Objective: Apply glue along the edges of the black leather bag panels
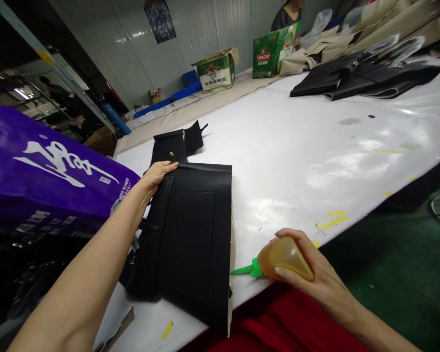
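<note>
A black leather panel (pixel 194 234) with a stitched rectangular outline lies at the near left of the white table. My left hand (pixel 157 177) grips its far left corner, the thumb or a finger lying along the top edge. In my right hand (pixel 308 264) is a squeeze bottle (pixel 286 259) of amber liquid, lying on its side. Its green nozzle (pixel 244 270) points left, and the tip meets the panel's right edge, where a pale backing shows. Just beyond my left hand are smaller black leather pieces (pixel 170 146), one with a small gold-coloured fitting.
A purple printed bag (pixel 58 166) stands at the left. Black leather pieces (pixel 363 76) and beige material (pixel 399 24) are piled at the far right. Green cartons (pixel 215 71) and blue trays (pixel 185 90) line the back. Yellow strips (pixel 333 221) lie near the table's edge. A person (pixel 288 17) is behind.
</note>
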`<state>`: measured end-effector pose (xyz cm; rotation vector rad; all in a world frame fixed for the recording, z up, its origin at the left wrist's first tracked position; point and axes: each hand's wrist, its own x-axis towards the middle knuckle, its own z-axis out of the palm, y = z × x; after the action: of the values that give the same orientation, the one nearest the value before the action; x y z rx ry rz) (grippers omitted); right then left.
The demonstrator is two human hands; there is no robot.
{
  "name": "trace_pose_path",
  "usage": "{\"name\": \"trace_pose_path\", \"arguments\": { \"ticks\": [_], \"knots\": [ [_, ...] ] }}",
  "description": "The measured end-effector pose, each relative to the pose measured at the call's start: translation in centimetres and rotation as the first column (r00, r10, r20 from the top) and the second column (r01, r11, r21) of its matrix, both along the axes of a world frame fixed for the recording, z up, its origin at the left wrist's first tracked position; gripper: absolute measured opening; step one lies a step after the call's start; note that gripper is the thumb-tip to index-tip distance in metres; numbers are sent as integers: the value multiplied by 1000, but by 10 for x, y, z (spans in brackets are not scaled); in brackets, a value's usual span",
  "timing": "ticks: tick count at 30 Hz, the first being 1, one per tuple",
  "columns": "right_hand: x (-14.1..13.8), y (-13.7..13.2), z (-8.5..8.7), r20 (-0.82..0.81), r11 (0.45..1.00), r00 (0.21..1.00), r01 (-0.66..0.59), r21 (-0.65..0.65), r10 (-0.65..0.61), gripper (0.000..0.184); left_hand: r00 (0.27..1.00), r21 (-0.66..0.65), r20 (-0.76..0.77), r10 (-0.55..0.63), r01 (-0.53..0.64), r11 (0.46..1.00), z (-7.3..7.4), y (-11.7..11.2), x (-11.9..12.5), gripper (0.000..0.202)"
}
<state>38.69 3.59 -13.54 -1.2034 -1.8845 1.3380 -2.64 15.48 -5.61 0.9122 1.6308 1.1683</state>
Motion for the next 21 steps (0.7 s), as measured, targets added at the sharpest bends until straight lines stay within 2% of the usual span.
{"name": "trace_pose_path", "arguments": {
  "ticks": [2,4,11,15,18,21],
  "knots": [
    [-1,1,0,-31,997,998,-61,-39,59,48,1000,-2,2,2,-2,1000,0,0,1,18],
    [-3,5,1,-39,996,997,-71,-46,69,48,1000,-7,7,-6,6,1000,0,-1,1,18],
    [-16,53,10,-20,993,999,37,114,-35,49,999,-34,22,-46,47,998,0,1,1,22],
    [-21,74,12,-9,987,997,77,140,-76,50,998,-37,28,-53,54,998,-1,3,-1,23],
    [-18,72,13,-1,990,998,60,131,-60,50,998,-42,35,-54,55,998,-1,2,-2,23],
    [-12,60,14,-24,999,999,-47,24,48,47,998,-50,43,-48,50,997,1,2,-2,23]
  ]
}}
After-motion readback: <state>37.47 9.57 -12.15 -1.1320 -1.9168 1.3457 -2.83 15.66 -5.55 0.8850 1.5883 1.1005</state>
